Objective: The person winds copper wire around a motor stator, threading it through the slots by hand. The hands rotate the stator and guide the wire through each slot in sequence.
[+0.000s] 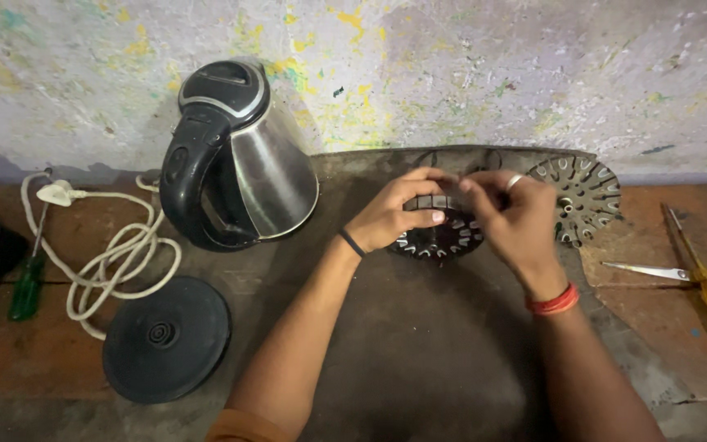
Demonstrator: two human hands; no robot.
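My left hand [396,211] and my right hand [511,217] meet over a round dark metal part with slotted teeth [439,241] that rests on a dark mat [419,344]. Both hands pinch at its top edge, fingertips nearly touching; what lies between the fingertips is hidden. A second toothed metal disc [584,196] leans just right of my right hand. A steel electric kettle [243,155] with a black handle and lid stands to the left of my left hand.
The kettle's round black base [165,338] lies at the front left with its white cord and plug [100,262]. A green-handled screwdriver [26,282] lies far left. Yellow-handled scissors [701,278] lie at the right. A paint-stained wall [452,74] runs behind.
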